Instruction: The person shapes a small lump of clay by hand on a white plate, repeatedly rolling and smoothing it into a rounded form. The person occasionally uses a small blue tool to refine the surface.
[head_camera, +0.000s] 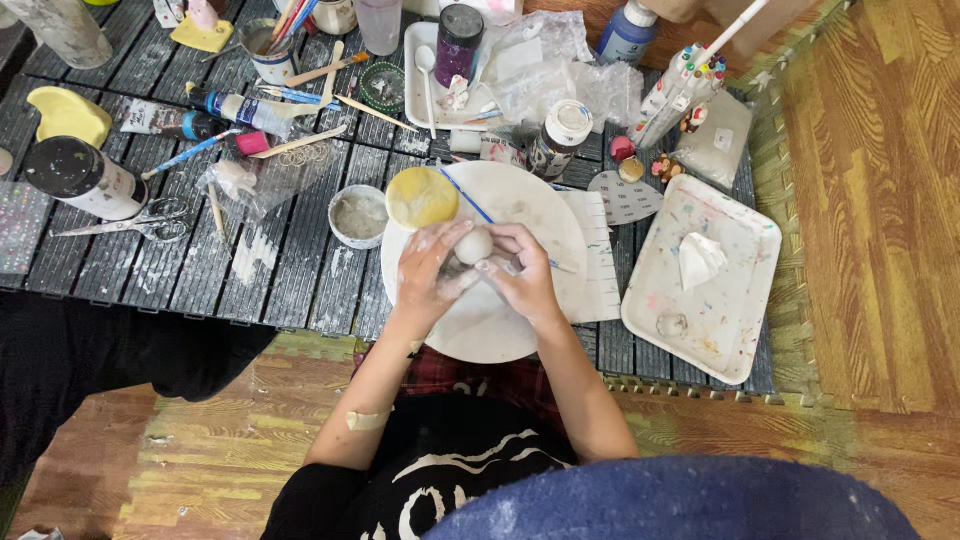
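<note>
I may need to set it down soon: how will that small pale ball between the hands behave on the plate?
The ball looks round, so it may roll on the flat white plate. White smears on the left hand and right hand hint that it is damp and soft; it might dent or slip under a firm squeeze. It seems light for its size.

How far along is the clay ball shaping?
Done: a rounded pale clay ball exists; the yellow disc lies on the round white plate. In hand: left hand and right hand both press the ball over the plate. Left: ball looks unpainted; blue-handled brush lies untouched.
</note>
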